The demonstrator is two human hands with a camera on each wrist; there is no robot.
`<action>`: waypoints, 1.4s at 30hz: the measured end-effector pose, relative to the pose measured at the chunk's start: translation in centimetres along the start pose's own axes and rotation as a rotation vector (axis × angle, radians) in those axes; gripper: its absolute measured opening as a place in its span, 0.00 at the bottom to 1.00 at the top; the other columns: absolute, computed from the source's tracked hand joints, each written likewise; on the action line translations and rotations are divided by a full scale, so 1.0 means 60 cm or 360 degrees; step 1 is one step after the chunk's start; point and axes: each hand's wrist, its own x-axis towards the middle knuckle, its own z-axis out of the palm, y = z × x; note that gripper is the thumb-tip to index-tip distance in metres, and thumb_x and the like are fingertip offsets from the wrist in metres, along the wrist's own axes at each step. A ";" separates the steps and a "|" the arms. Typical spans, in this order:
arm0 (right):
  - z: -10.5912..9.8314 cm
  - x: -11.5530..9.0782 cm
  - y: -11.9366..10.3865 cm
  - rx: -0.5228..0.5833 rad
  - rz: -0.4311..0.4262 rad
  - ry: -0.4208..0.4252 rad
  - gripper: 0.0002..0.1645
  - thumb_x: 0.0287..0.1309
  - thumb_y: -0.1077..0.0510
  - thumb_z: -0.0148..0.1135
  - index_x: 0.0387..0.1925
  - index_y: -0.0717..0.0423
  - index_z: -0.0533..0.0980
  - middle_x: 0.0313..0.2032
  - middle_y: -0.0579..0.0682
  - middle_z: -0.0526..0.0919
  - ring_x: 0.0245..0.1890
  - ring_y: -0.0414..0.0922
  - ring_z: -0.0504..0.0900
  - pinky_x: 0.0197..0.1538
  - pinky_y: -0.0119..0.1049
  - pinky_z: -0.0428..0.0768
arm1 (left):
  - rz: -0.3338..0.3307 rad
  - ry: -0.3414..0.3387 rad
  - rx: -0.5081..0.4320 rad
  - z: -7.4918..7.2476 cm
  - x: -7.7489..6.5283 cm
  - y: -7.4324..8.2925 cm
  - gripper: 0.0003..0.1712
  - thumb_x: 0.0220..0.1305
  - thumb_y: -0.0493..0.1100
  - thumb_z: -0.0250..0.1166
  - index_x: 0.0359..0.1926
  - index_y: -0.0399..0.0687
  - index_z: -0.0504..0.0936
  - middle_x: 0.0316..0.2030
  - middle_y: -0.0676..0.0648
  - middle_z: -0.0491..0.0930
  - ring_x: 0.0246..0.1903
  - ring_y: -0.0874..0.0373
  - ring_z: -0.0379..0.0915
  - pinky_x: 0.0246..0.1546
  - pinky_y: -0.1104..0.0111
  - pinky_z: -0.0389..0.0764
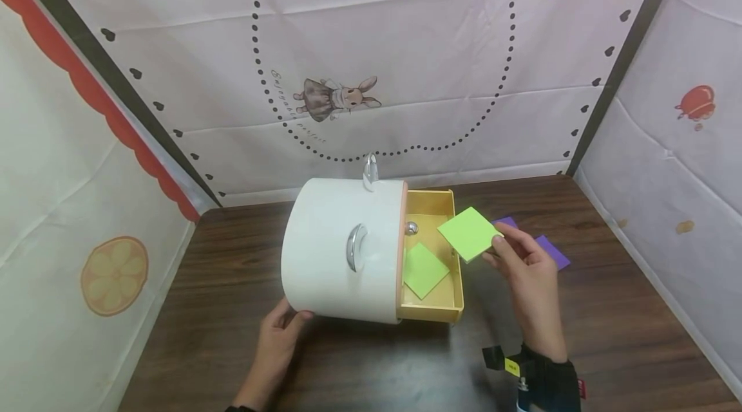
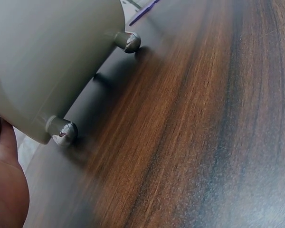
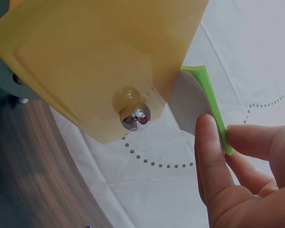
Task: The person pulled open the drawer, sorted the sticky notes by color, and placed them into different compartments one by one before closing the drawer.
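Observation:
My right hand (image 1: 529,273) pinches a thin green sticky note pad (image 1: 468,234) by one corner, its far side over the edge of the pulled-out yellow drawer (image 1: 431,315). In the right wrist view, thumb and fingers press the pad (image 3: 210,102) edge-on, beside the yellow drawer front with its silver knob (image 3: 135,116). Another green sticky note pad (image 1: 425,270) lies inside the drawer. The drawer belongs to a white rounded cabinet (image 1: 336,238). My left hand (image 1: 278,338) grips the cabinet's near left corner, thumb on the near side; some of its fingers are hidden.
Purple sticky note pads (image 1: 553,252) lie on the dark wood table (image 1: 232,283) behind my right hand. Clear handles (image 1: 356,248) stick out of the cabinet. Silver ball feet (image 2: 64,132) show in the left wrist view. Printed cloth walls (image 1: 406,45) enclose the table.

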 end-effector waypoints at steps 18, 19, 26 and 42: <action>0.007 0.000 0.010 -0.0043 -0.0008 -0.0030 0.25 0.58 0.55 0.67 0.56 0.59 0.76 0.49 0.60 0.77 0.44 0.49 0.81 0.46 0.39 0.81 | -0.0021 -0.0015 -0.0054 0.000 -0.004 0.004 0.25 0.62 0.41 0.66 0.61 0.48 0.76 0.58 0.48 0.76 0.58 0.56 0.69 0.54 0.69 0.74; 0.008 0.001 0.010 -0.0046 -0.0008 -0.0028 0.26 0.58 0.55 0.67 0.56 0.60 0.76 0.49 0.60 0.77 0.44 0.49 0.81 0.46 0.39 0.81 | -0.0033 -0.0021 -0.0051 0.000 -0.004 0.005 0.25 0.62 0.42 0.65 0.61 0.48 0.75 0.58 0.48 0.76 0.59 0.56 0.69 0.54 0.69 0.74; 0.011 0.000 0.011 -0.0077 -0.0010 -0.0031 0.27 0.58 0.55 0.67 0.57 0.61 0.75 0.49 0.60 0.77 0.44 0.50 0.81 0.46 0.40 0.81 | -0.0049 -0.0034 -0.0047 -0.001 -0.003 0.005 0.25 0.62 0.44 0.65 0.61 0.51 0.75 0.58 0.49 0.76 0.59 0.56 0.69 0.55 0.69 0.73; 0.016 0.000 0.012 -0.0105 0.0058 -0.0069 0.29 0.57 0.52 0.68 0.58 0.61 0.74 0.49 0.60 0.76 0.44 0.49 0.82 0.47 0.40 0.81 | 0.0021 -0.0044 -0.0102 0.000 -0.005 0.006 0.26 0.62 0.38 0.65 0.61 0.48 0.75 0.58 0.48 0.76 0.59 0.54 0.69 0.55 0.68 0.73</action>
